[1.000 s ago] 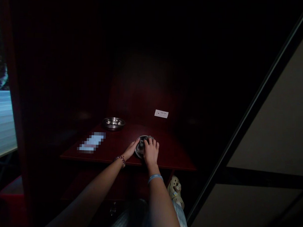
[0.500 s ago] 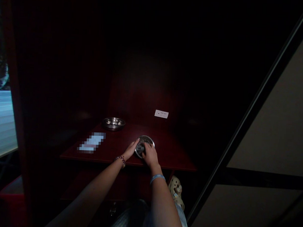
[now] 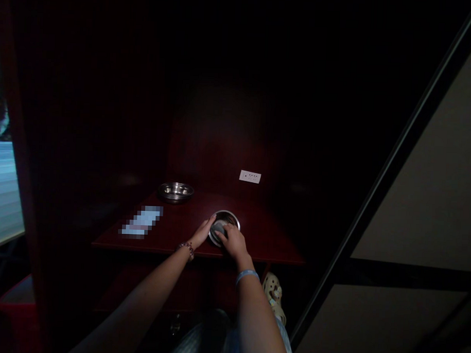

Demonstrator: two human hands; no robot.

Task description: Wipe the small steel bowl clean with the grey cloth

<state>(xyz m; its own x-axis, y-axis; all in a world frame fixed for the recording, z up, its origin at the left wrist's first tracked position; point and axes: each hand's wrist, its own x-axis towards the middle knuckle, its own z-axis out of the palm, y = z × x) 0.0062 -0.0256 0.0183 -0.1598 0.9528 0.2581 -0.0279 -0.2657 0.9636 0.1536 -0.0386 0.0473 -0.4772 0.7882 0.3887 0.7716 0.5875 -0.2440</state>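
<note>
A shiny metal bowl (image 3: 231,216) is tilted toward me near the front edge of the dark red shelf. My left hand (image 3: 203,233), a beaded bracelet at its wrist, is closed on the bowl's left rim. Inside the bowl is my right hand (image 3: 233,240), with a pale blue band at the wrist; its fingers and thumb are bent round a soft-looking grey thing (image 3: 220,227). The dim light and my fingers keep me from telling what this grey thing is.
More metal bowls or dishes, seemingly stacked (image 3: 175,193), stand at the shelf's back left. A pixelated pale rectangle (image 3: 141,221) lies in front of them. A white socket (image 3: 250,176) is on the back wall. My beige clog (image 3: 273,293) shows below the shelf (image 3: 268,234).
My right hand has shifted slightly inside the bowl, and more of the bowl's inner wall and the grey thing shows. My left hand stays on the rim.
</note>
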